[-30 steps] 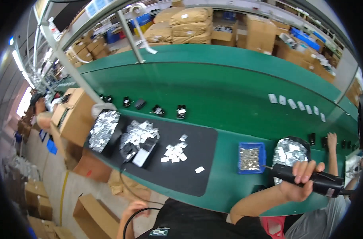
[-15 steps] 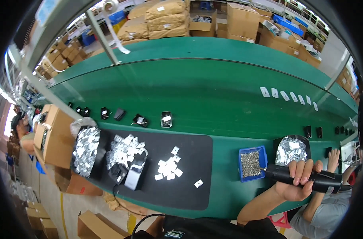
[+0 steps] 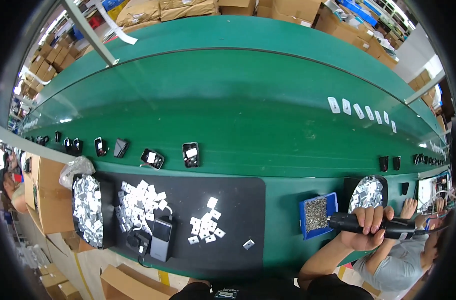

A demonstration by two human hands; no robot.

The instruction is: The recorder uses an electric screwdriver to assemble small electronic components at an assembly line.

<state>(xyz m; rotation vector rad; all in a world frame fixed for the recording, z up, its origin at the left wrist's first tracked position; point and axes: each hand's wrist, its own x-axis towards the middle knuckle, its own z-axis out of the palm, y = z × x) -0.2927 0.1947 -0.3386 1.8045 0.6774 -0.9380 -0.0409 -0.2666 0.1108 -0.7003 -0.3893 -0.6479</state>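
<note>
My right hand [image 3: 366, 234] is wrapped round a black electric screwdriver [image 3: 401, 229], held level with its bit pointing left. The bit's tip is at the right side of a blue tray [image 3: 302, 220] of small metal screws [image 3: 316, 214]; whether it touches a screw is too small to tell. My left hand is out of sight. On the black mat [image 3: 238, 200] lie a small group of silver square plates [image 3: 205, 227], one plate apart [image 3: 249, 244], and a larger heap of plates [image 3: 138, 200].
A grey power bank [image 3: 161, 242] with a cable stands by the heap. Black bins of plates stand left [image 3: 108, 220] and right [image 3: 383, 185]. Black casings [image 3: 191, 155] line the green bench, with white cards [image 3: 358, 111] farther back. A co-worker's hand [image 3: 409, 207] is at the right.
The view has tilted down and shifted, so the bench sits differently in it. My right hand keeps its hold on the screwdriver, whose bit stays by the screw tray. The co-worker's hand has moved slightly.
</note>
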